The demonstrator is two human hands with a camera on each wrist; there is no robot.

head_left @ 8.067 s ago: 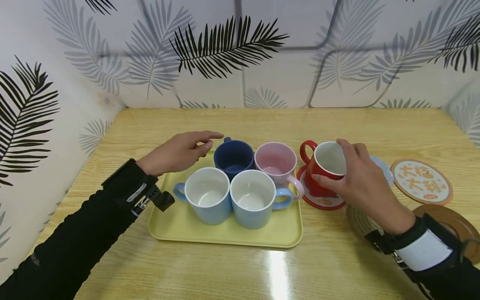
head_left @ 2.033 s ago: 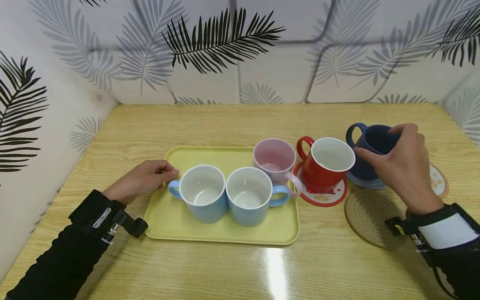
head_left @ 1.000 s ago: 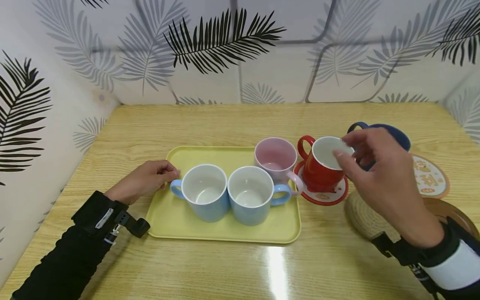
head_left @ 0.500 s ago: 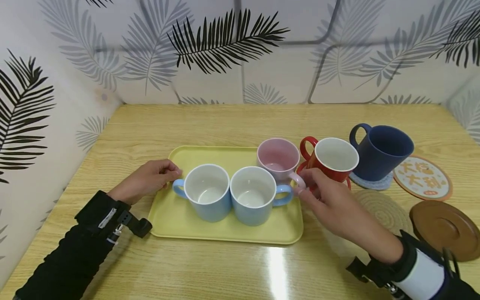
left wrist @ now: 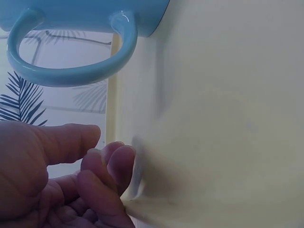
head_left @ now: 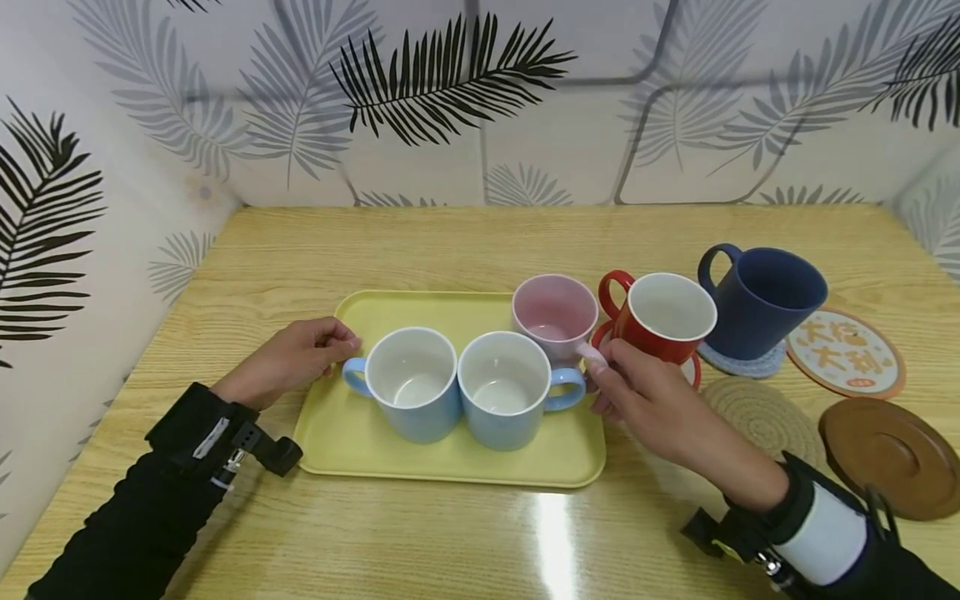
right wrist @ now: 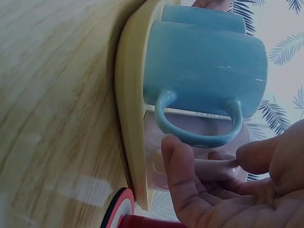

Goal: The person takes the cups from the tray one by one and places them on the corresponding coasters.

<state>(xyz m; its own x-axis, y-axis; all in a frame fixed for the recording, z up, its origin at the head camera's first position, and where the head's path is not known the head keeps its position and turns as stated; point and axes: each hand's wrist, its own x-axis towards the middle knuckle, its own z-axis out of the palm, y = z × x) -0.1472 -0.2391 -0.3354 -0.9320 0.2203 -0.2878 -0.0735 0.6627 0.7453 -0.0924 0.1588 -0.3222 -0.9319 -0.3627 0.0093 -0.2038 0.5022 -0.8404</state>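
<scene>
1. Leaf-printed hanging [head_left: 555, 142] backs a wood-grain table [head_left: 420, 542]; clock positions are taken from the centre of a yellow tray [head_left: 352, 446], head view.
2. Pink mug [head_left: 551, 312] stands on the tray towards 2 o'clock. Right hand [head_left: 652, 404], at 3 o'clock, pinches its handle between thumb and fingers.
3. Left hand [head_left: 288, 354] lies at 9 o'clock, fingers loosely curled at the tray's rim; whether they grip it cannot be told with confidence.
4. One light-blue mug [head_left: 416, 421], handle to 9 o'clock, sits just beside another light-blue mug [head_left: 502, 427], handle to 3 o'clock.
5. Between 2 and 3 o'clock, off the tray: red mug [head_left: 671, 307] on a red-rimmed coaster [head_left: 694, 372]; dark-blue mug [head_left: 750, 321] on a pale-blue coaster [head_left: 750, 364].
6. Around 3 o'clock: orange-lettered coaster [head_left: 846, 352], woven mat [head_left: 765, 421], brown saucer [head_left: 892, 458].
</scene>
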